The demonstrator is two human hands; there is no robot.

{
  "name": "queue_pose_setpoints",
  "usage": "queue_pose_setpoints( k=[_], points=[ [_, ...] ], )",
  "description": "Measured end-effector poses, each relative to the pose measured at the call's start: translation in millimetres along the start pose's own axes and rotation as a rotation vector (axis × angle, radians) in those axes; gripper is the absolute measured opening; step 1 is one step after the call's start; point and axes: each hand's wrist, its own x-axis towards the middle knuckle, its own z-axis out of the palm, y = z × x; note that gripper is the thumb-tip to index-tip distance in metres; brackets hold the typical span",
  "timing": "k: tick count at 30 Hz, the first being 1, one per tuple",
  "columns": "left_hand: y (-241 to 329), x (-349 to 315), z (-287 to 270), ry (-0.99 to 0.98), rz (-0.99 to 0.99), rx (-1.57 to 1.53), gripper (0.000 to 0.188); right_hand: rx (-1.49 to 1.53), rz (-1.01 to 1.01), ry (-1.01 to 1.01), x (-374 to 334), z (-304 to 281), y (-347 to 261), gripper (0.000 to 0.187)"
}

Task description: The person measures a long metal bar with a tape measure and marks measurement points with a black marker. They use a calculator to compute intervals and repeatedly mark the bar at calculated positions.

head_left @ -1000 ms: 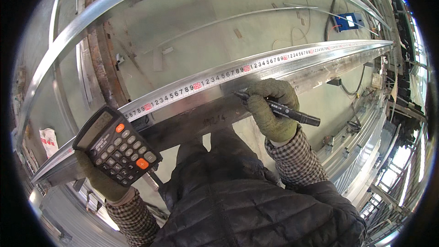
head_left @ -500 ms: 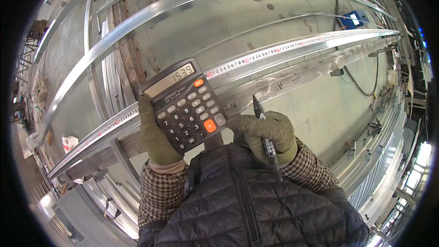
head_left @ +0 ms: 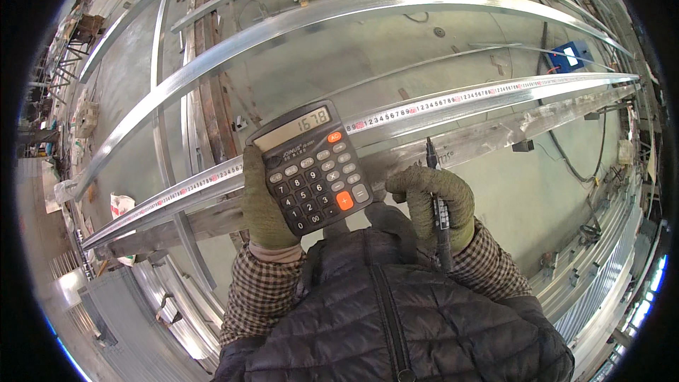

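A boxy black plastic calculator (head_left: pixel 309 170), its rounded keys (head_left: pixel 344 200) black, grey and orange, is gripped in the fabric-gloved left hand (head_left: pixel 263 205), left of a slim marker (head_left: pixel 442 223) clasped by the right hand (head_left: pixel 423 201).

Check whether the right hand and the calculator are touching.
Apart. The head view shows a narrow gap, background visible through it, between the calculator at its lower right edge and the right hand, which grips a marker.

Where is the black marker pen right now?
In the head view, the black marker pen is held in the green-gloved right hand, right of the black rectangular calculator.
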Motion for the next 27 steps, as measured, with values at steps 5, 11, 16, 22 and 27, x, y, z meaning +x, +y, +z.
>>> queue_pose_setpoints(
  k=[5, 11, 16, 22, 27],
  points=[
    [-16.3, 7.6, 2.4, 0.148, 0.115, 0.101, 0.06, 0.008, 0.032, 0.048, 1.5, -30.2, 27.9, 0.022],
    [-19.1, 16.1, -16.7, 0.208, 0.113, 0.143, 0.058, -0.392, -0.054, -0.018, 12.2, -48.4, 42.4, 0.019],
    [-22.1, 19.8, -39.6, 0.295, 0.071, 0.153, 0.064, -0.425, 0.048, -0.037, 15.0, -49.5, 56.9, 0.017],
    [-19.4, 22.7, -63.2, 0.275, 0.07, 0.147, 0.066, -0.257, 0.212, 0.057, 7.3, -39.8, 84.6, 0.02],
    [-19.2, 19.8, -70.1, 0.243, 0.07, 0.129, 0.063, -0.076, 0.282, 0.164, 8.6, -29.0, 100.9, 0.017]
  ],
)
